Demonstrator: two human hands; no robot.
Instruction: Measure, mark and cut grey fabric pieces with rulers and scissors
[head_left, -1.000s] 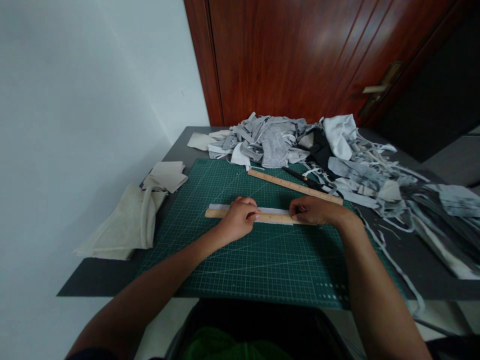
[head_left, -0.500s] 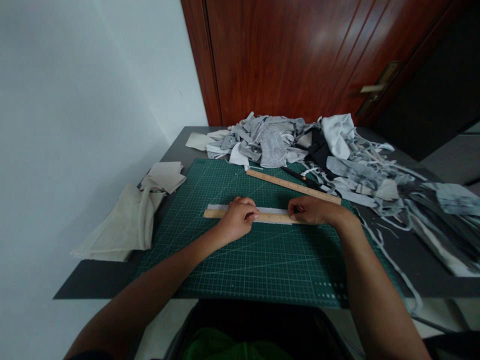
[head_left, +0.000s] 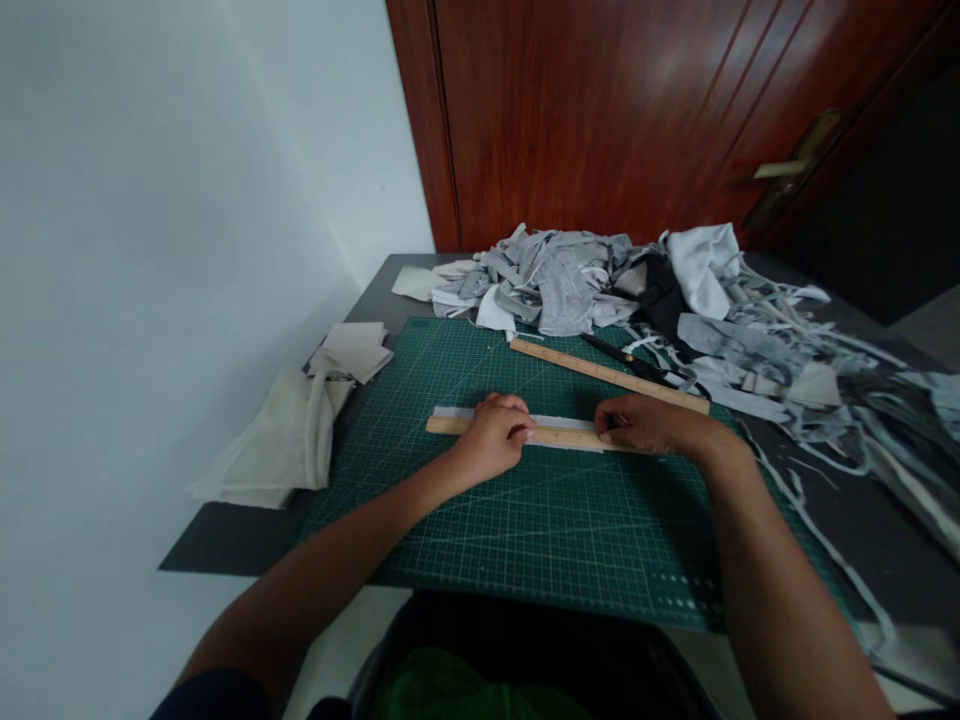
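A wooden ruler lies across a pale grey fabric strip on the green cutting mat. Bits of the strip show along both long edges of the ruler. My left hand is closed on the ruler left of its middle, thumb and fingers pinched together. Farther right, my right hand grips the ruler near its right end with curled fingers. Beyond my hands, a second wooden ruler slants across the mat, with black-handled scissors just behind it, partly covered by scraps.
Grey and white fabric scraps are heaped at the back, and more strips spread over the right side. Folded cream cloth lies at the left by the wall. A wooden door stands behind the table.
The camera has turned slightly left, so the whole scene sits farther right in view. My hands and the ruler keep the same place on the mat.
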